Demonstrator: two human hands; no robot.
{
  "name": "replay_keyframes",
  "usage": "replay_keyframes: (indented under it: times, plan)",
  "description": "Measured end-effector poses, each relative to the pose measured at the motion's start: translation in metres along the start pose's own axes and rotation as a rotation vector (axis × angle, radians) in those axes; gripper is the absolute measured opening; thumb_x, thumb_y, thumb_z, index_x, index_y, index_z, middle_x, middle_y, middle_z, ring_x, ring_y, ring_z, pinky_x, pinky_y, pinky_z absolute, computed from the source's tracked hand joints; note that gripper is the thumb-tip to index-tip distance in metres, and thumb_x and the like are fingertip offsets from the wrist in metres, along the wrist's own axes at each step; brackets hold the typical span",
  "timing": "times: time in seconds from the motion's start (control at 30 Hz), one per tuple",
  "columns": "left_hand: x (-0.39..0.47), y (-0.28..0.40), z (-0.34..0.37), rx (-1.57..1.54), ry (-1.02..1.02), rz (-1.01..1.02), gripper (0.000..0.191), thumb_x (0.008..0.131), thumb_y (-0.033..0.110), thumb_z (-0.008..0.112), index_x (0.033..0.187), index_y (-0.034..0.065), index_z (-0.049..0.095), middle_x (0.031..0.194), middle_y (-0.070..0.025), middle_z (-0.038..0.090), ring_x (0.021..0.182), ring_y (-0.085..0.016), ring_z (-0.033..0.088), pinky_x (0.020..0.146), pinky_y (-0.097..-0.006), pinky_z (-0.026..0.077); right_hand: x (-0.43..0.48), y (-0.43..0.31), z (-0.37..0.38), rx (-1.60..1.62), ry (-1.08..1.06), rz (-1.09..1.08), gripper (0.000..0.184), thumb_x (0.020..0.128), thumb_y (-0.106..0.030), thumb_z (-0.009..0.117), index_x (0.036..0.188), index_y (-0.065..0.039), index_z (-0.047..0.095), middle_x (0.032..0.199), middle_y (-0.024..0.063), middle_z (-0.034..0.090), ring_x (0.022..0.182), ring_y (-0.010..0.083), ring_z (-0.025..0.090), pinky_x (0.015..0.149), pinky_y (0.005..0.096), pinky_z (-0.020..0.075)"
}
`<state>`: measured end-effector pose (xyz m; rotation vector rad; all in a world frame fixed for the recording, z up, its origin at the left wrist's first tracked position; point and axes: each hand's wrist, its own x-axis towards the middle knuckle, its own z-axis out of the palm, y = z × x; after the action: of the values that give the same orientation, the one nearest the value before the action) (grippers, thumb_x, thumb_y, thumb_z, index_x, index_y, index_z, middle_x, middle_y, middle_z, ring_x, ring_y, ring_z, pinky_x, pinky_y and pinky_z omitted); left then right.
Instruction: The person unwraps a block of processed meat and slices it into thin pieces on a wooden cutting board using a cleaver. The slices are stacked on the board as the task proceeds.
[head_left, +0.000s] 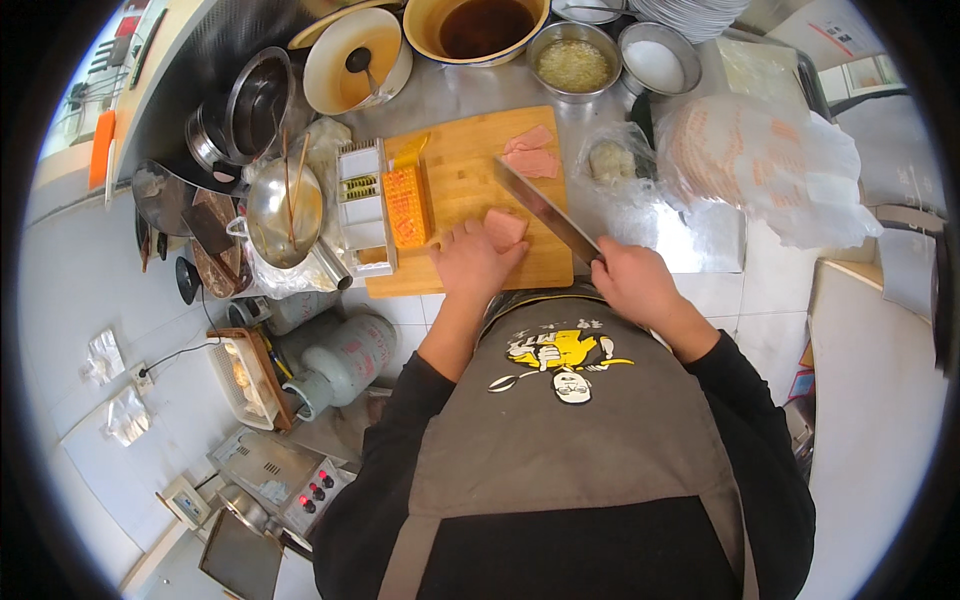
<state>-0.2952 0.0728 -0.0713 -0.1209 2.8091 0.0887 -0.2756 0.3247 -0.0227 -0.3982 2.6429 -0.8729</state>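
My right hand (630, 277) grips the handle of a cleaver (547, 210), whose broad blade slants up and left over a wooden cutting board (465, 142). My left hand (472, 259) lies on the board with its fingers and thumb around a block of pink luncheon meat (505, 229). Beyond the blade tip, several thin pink slices (531, 163) lie overlapping near the board's far right corner. A yellow and orange package (406, 206) stands on the board's left part, beside a white sectioned slicer or grater tray (365, 217).
Behind the board stand an enamel basin of dark liquid (487, 28), a bowl of chopped food in liquid (574, 66) and a bowl of white granules (654, 66). A steel ladle (286, 214) is at left, a plastic-wrapped stack (757, 157) at right. Gas cylinders (352, 356) stand below left.
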Motion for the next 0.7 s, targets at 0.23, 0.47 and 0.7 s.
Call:
replay_keyframes:
  times: [0.23, 0.47, 0.7]
  plan:
    - [0.003, -0.008, 0.015, -0.738, -0.007, 0.070, 0.029, 0.084, 0.013, 0.077, 0.110, 0.0032, 0.067, 0.103, -0.0153, 0.070, 0.098, -0.034, 0.066, 0.085, -0.0454, 0.052, 0.005, -0.024, -0.003, -0.146, -0.085, -0.095, 0.009, 0.087, -0.012, 0.061, 0.091, -0.004, 0.058, 0.074, 0.0153, 0.070, 0.066, 0.0352, 0.070, 0.059, 0.0477, 0.0545]
    - [0.006, 0.002, 0.025, -0.552, 0.246, 0.274, 0.023, 0.084, 0.007, 0.071, 0.106, 0.0146, 0.075, 0.107, -0.0121, 0.070, 0.101, -0.038, 0.064, 0.086, -0.0478, 0.052, 0.020, -0.028, -0.007, -0.206, -0.148, -0.183, 0.007, 0.084, -0.009, 0.062, 0.088, -0.005, 0.058, 0.072, 0.0144, 0.070, 0.065, 0.0335, 0.071, 0.057, 0.0449, 0.0553]
    - [0.007, 0.003, 0.024, -0.594, 0.242, 0.281, 0.027, 0.082, 0.002, 0.068, 0.106, 0.0126, 0.074, 0.109, -0.0112, 0.070, 0.101, -0.039, 0.063, 0.086, -0.0490, 0.051, 0.025, -0.026, -0.012, -0.207, -0.159, -0.210, 0.006, 0.084, -0.009, 0.061, 0.087, -0.005, 0.058, 0.071, 0.0142, 0.069, 0.065, 0.0316, 0.071, 0.056, 0.0427, 0.0556]
